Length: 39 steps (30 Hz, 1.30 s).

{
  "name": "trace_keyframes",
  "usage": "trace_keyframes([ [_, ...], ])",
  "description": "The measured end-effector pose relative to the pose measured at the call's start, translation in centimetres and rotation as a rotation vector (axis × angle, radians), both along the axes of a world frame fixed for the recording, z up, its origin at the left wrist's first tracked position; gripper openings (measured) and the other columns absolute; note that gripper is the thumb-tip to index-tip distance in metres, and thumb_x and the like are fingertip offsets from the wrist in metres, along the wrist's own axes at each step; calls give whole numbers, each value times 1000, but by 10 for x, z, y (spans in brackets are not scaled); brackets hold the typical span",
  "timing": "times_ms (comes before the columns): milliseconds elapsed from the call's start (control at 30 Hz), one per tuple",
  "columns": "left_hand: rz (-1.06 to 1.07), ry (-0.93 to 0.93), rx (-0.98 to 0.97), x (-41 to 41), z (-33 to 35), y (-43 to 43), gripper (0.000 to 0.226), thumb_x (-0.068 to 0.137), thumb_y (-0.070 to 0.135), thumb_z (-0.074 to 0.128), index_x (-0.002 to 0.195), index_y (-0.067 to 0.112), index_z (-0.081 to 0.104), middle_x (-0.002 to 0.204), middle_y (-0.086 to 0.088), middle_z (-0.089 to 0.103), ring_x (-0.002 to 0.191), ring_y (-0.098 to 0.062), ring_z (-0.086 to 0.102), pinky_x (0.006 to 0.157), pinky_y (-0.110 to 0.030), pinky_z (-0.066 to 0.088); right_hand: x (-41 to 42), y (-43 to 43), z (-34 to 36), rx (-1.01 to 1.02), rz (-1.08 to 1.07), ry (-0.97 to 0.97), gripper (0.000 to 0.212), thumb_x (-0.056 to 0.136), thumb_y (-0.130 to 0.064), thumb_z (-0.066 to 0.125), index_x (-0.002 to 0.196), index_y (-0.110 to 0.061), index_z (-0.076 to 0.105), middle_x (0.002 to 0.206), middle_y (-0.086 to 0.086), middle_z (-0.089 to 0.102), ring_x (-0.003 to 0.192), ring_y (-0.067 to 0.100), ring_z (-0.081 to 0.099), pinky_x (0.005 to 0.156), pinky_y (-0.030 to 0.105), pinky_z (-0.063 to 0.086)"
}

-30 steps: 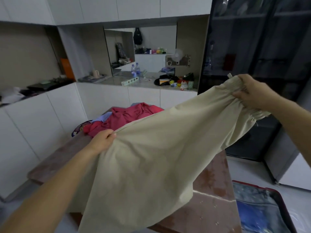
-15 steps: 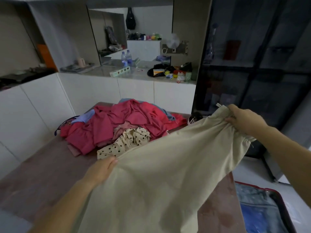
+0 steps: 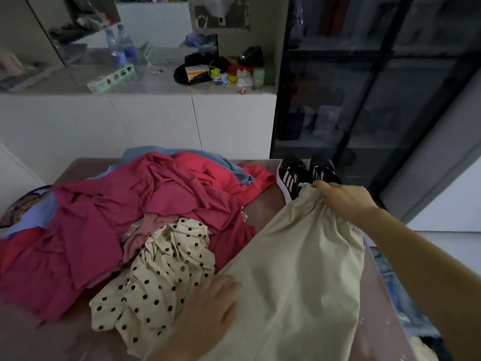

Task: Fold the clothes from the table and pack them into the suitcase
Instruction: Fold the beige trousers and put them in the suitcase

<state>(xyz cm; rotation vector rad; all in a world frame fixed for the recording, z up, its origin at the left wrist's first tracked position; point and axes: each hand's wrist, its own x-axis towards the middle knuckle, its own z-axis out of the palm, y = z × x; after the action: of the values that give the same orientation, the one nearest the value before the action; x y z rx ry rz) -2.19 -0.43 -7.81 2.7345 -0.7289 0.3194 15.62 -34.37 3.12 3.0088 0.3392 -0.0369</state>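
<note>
Beige trousers (image 3: 299, 269) lie along the right of the worktop (image 3: 263, 207). Right grip (image 3: 341, 198) pinches the gathered waistband at the far end. Left grip (image 3: 208, 306) rests flat, fingers straight, on the near left edge. Judged light and limp; best held at waistband and hems.

Vantage: head-worn, close above the table (image 3: 263, 208)
Facing: forward and down, toward the counter (image 3: 161, 82)
Lens: wide-angle, edges bowed

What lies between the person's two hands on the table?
In the head view, only the beige garment spans from the left hand to the right hand, which grips its gathered waistband.
</note>
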Motion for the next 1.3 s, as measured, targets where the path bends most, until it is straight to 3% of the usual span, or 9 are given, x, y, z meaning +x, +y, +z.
trace_keyframes([
  [133,-289,93,138,25,-19,-81,50,78,53,48,126,38,47,138,5,49,124,-15,49,98,-28,43,7,0,-3,29,-2,26,43,96,-47,40,135,-33,31,121,-1,57,98,26,61,75,37,51],
  [333,-213,255,202,82,-42,-118,47,86,55,38,126,37,54,132,8,56,119,-15,52,93,-35,47,-9,8,-13,180,199,-119,48,89,-36,61,132,-20,47,109,4,63,91,29,65,61,35,47],
  [400,-141,510,-87,108,-36,-125,38,96,38,36,130,28,51,131,5,56,116,-15,51,97,-32,42,-21,11,-23,182,349,-292,43,80,-25,70,120,-16,58,84,5,63,67,27,65,44,30,43],
  [533,436,1250,-1101,137,-6,-118,30,96,33,43,94,14,66,87,-10,64,69,-22,55,56,-27,38,-63,33,-47,194,462,-456,42,76,-9,68,117,-14,63,74,2,58,57,25,56,41,33,43],
  [633,543,1536,-1174,145,10,-99,72,91,68,28,96,10,71,89,-15,69,78,-29,64,60,-32,53,-121,69,-62,205,499,-470,16,77,-10,61,88,-19,66,69,-1,55,54,20,52,45,29,40],
  [800,353,1246,-751,129,9,-92,55,70,27,80,119,12,60,106,-5,71,99,-19,67,91,-36,53,-186,97,-95,338,447,-284,14,86,-34,55,89,-28,67,70,-7,57,55,13,53,47,25,40],
  [933,418,1248,-772,114,9,-84,29,73,1,63,97,17,61,102,-15,69,87,-23,65,78,-41,54,-176,54,-102,682,3,-247,20,85,-31,50,92,-22,67,91,-3,64,76,19,62,62,29,51],
  [1100,487,1348,-789,103,5,-74,38,83,-6,56,107,23,51,96,-5,65,84,-19,62,69,-34,53,-163,16,-117,398,-584,264,54,88,-60,47,131,-28,44,129,0,48,117,27,49,96,42,37],
  [1300,447,1247,-684,109,8,-67,37,84,-3,59,113,19,52,101,-5,64,87,-22,64,62,-36,54,-165,7,-109,648,-584,315,43,81,-51,66,60,-21,42,59,-7,51,64,21,55,54,31,36],
])
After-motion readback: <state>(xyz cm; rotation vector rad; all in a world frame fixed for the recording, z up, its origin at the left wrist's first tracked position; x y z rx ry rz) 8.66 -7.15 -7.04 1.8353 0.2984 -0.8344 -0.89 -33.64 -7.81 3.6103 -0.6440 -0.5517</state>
